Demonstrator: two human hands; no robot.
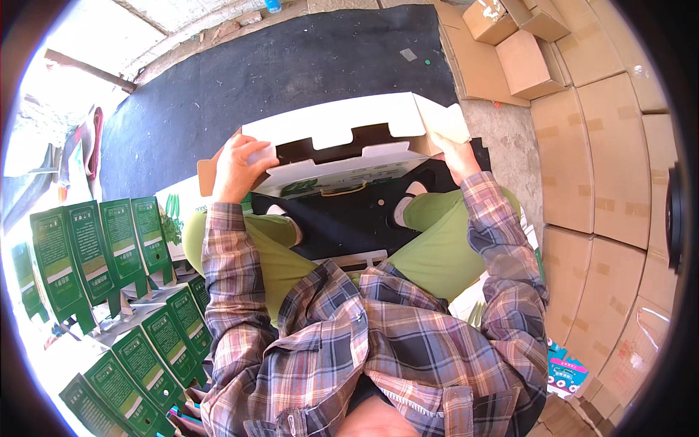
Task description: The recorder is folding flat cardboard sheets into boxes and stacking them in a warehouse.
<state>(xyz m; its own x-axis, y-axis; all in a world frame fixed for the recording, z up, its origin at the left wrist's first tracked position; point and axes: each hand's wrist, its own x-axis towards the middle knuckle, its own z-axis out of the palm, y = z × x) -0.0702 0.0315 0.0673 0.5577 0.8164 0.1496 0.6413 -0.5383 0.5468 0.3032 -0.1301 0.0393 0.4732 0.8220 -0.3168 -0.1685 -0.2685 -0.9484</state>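
Note:
Between my knees stands a partly folded cardboard carton (pixel 328 119), white on the flap that faces up, with notched edges and a dark gap along its opening. Green print and a yellow cord handle (pixel 344 191) show on the side nearer me. My left hand (pixel 244 164) is closed on its left end, the thumb and fingers bent over the edge at a flap. At the opposite end my right hand (pixel 455 149) grips the side panel, its fingers partly hidden behind the white cardboard.
A black mat (pixel 291 65) covers the floor ahead. Green printed cartons (pixel 120 244) stand in rows at my left. Brown cardboard boxes (pixel 619 153) are stacked along the right, with opened brown boxes (pixel 524 62) at the far right. A blue and pink package (pixel 566 371) lies low at right.

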